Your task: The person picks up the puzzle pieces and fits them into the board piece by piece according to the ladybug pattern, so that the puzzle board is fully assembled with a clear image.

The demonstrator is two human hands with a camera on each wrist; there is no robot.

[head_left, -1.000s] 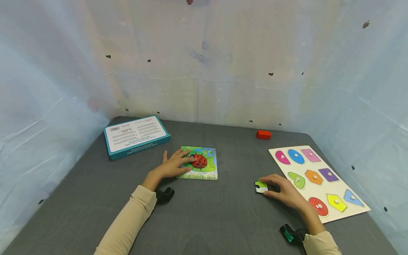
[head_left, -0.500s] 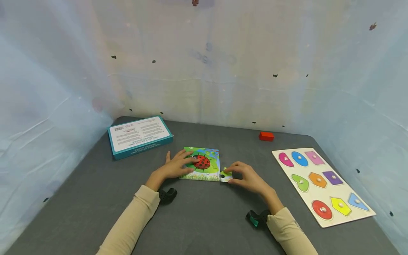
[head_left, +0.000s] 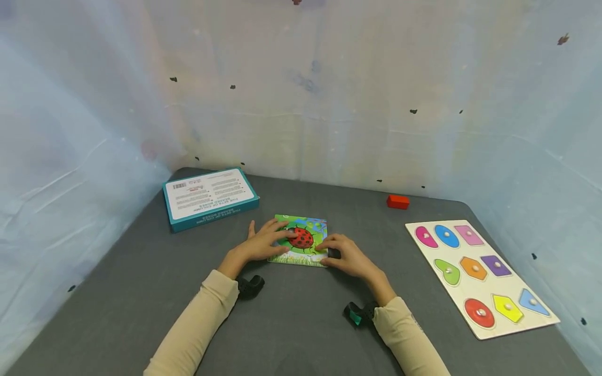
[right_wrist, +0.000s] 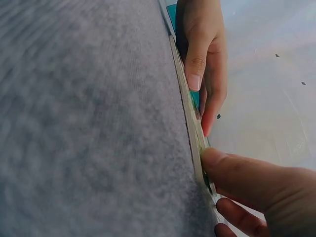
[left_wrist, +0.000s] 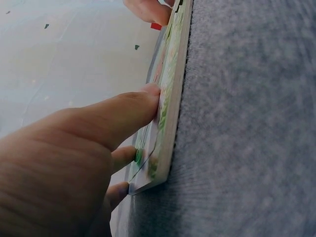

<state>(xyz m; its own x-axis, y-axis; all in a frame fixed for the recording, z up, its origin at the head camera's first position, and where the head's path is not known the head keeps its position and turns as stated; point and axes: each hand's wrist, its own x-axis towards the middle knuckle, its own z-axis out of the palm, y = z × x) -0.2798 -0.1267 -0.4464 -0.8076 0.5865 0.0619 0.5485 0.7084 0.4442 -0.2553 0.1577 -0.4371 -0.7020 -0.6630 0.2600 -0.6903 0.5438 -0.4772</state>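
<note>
A square jigsaw puzzle [head_left: 301, 258] with a red ladybug picture [head_left: 303, 238] lies flat on the table between the hands. Across its left side rests my left hand [head_left: 261, 245], fingers spread and fairly straight; the left wrist view shows the thumb pressing near the front edge. At the puzzle's front right corner, my right hand [head_left: 349, 257] pinches a green and white puzzle piece [head_left: 322, 253] between thumb and fingers. Fingers hide most of that piece, so I cannot tell whether it sits fully flush in its gap.
A teal and white box [head_left: 211, 196] lies at the back left. Toward the back right is a small red block [head_left: 398, 202]. A shape board [head_left: 447, 249] with coloured knobbed pieces lies to the right. Pale sheeting [head_left: 301, 104] rises behind the grey table [head_left: 291, 313].
My right hand has carried the puzzle piece leftward from beside the shape board to the puzzle's front right corner. My left hand has stayed on the puzzle. The head view shifted slightly.
</note>
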